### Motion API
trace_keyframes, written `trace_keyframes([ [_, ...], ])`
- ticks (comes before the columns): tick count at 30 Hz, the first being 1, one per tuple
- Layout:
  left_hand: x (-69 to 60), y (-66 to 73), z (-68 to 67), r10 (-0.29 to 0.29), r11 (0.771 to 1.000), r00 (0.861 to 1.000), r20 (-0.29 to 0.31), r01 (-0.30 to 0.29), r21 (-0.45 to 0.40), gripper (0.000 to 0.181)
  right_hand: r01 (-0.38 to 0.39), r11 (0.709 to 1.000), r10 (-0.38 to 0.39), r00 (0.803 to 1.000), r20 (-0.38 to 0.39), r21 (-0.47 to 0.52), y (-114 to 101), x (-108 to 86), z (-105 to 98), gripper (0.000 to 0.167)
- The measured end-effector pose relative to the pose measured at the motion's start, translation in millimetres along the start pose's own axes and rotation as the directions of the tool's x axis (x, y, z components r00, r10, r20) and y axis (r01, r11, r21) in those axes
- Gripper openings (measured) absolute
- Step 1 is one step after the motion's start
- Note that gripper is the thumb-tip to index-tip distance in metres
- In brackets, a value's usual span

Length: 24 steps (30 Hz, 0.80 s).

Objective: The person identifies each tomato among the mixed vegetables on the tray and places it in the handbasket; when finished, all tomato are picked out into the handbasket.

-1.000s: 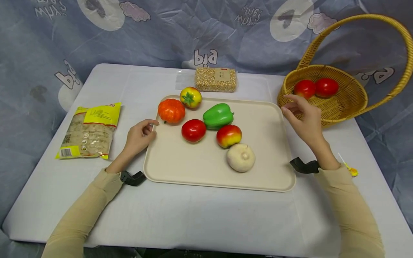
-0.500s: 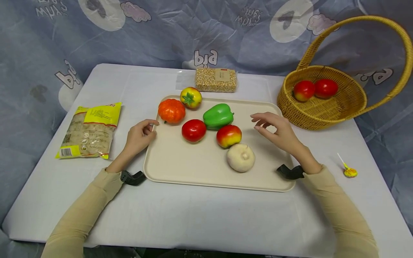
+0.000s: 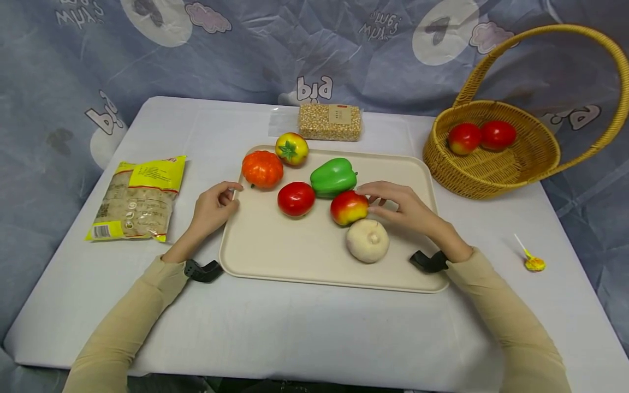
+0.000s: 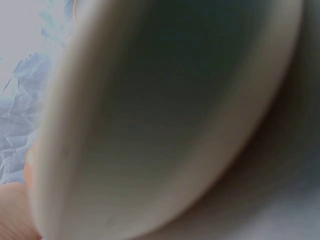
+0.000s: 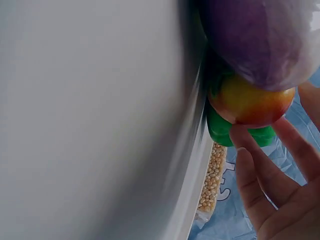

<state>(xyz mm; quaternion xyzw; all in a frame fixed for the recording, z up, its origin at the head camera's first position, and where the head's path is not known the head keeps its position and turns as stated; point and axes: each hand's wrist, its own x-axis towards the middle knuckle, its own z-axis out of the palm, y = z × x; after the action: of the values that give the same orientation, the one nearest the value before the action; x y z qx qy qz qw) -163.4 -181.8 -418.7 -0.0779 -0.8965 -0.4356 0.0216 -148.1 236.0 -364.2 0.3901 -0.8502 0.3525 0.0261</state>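
The round, glossy red-and-yellow fruit [image 3: 350,207] sits on the beige rectangular tray [image 3: 275,245], a little right of the tray's middle. The right hand [image 3: 405,207], reaching over the tray's right half, has its fingers parted and slightly bent, with fingertips against the fruit's side; it does not look gripped. The left hand [image 3: 211,207] is at the tray's left rim, fingers bent; I cannot tell whether they pinch the rim or only rest there.

The step in hand appears to be taking hold of that fruit. The next move calls for closing thumb and fingers around it without nudging the cream garlic bulb [image 3: 367,241] or the green bell pepper [image 3: 333,178], both close against it on the tray.

Behind the tray, the clear pack of yellow corn kernels [image 3: 329,121] carries a beige label [image 3: 339,114] too small to read. Left of the tray, the yellow-and-clear plastic bag [image 3: 135,202] shows a barcode [image 3: 101,231] and illegible small print. Beyond the tray, the grey-blue backdrop [image 3: 275,54] bears cartoon lettering, seemingly inverted; I cannot read it securely.
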Motion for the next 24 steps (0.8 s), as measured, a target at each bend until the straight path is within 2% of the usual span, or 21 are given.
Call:
trace_keyframes([
  [8, 0.2, -1.1, 0.3, 0.011, 1.0, 1.0, -0.002, -0.011, 0.002, 0.027, -0.041, 0.998, 0.047, 0.986, 0.158, -0.042, 0, 5.3, 1, 0.046],
  [14, 0.5, -1.9, 0.3, 0.014, 1.0, 1.0, -0.003, -0.014, 0.005, 0.026, -0.063, 0.998, 0.059, 0.968, 0.242, 0.009, 1, 12.7, 1, 0.049],
  [19, 0.0, -1.1, -0.3, 0.019, 1.0, 1.0, -0.006, -0.019, 0.005, 0.026, -0.103, 0.991, 0.075, 0.955, 0.288, 0.082, 5, 15.7, 2, 0.051],
  [24, -0.4, -1.1, -0.4, 0.012, 1.0, 1.0, -0.002, -0.012, -0.002, 0.026, -0.157, 0.981, 0.117, 0.948, 0.296, 0.116, 6, 15.3, 3, 0.051],
])
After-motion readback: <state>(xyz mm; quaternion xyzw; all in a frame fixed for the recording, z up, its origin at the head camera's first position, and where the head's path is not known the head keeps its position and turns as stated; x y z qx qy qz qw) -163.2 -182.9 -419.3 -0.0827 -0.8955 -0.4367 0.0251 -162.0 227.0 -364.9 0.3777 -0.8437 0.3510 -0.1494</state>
